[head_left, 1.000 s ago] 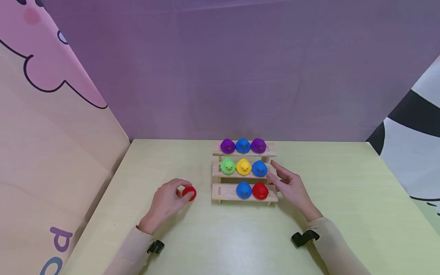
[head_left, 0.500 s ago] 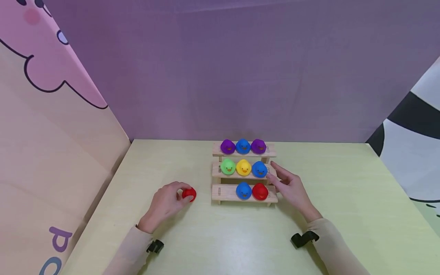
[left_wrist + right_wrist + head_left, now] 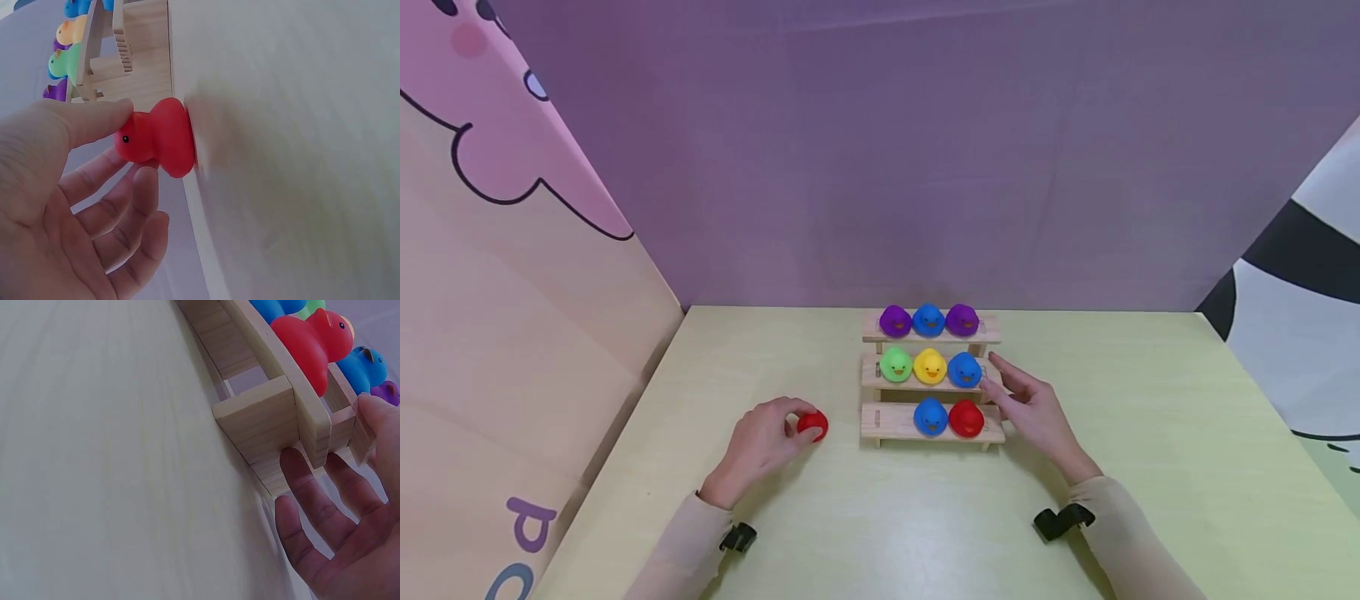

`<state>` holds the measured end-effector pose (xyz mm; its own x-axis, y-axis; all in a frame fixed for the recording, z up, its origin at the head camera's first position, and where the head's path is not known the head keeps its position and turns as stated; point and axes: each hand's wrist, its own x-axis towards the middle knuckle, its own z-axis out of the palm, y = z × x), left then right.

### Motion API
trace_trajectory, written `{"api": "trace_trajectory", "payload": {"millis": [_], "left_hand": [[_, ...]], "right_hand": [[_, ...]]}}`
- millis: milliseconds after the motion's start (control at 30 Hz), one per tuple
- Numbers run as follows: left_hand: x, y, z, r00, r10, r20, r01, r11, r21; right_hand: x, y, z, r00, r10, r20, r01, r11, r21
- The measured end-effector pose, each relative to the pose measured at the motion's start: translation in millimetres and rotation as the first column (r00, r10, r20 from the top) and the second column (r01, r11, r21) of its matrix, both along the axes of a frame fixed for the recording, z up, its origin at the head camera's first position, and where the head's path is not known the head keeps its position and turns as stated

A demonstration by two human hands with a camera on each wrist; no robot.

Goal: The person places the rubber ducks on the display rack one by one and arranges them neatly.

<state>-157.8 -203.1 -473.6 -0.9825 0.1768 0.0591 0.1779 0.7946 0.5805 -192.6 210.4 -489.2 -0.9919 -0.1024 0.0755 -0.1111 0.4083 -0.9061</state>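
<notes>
My left hand (image 3: pixel 763 450) pinches a red rubber duck (image 3: pixel 164 139) by its head, between thumb and fingertips. The duck's base is at the tabletop, left of a three-tier wooden stand (image 3: pixel 895 422). At the stand's right side, my right hand (image 3: pixel 1037 417) holds the end of the middle shelf, thumb in front and index finger behind; its other fingers (image 3: pixel 312 500) reach in beside the lower shelf. On the bottom shelf sit a blue duck (image 3: pixel 931 417) and another red duck (image 3: pixel 966 418), with bare wood at the left end.
The middle shelf bears a green duck (image 3: pixel 896 364), a yellow duck (image 3: pixel 930 366) and a blue duck (image 3: pixel 965 369). Two purple ducks flank a blue duck (image 3: pixel 928 320) on top. A purple backdrop (image 3: pixel 925 167) rises behind the pale table (image 3: pixel 880 517); printed panels flank it.
About a second ago my left fingers sat slightly higher on the red duck; they have settled a little lower. The right hand and the stand have stayed put.
</notes>
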Motion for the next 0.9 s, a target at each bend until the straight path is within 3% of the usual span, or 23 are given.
{"api": "trace_trajectory", "payload": {"millis": [900], "left_hand": [[-4.1, 6.6, 10.8, 0.999, 0.006, -0.035, -0.004, 0.999, 0.051]], "right_hand": [[-1.0, 0, -1.1, 1.0, -0.001, 0.001, 0.001, 1.0, 0.006]]}}
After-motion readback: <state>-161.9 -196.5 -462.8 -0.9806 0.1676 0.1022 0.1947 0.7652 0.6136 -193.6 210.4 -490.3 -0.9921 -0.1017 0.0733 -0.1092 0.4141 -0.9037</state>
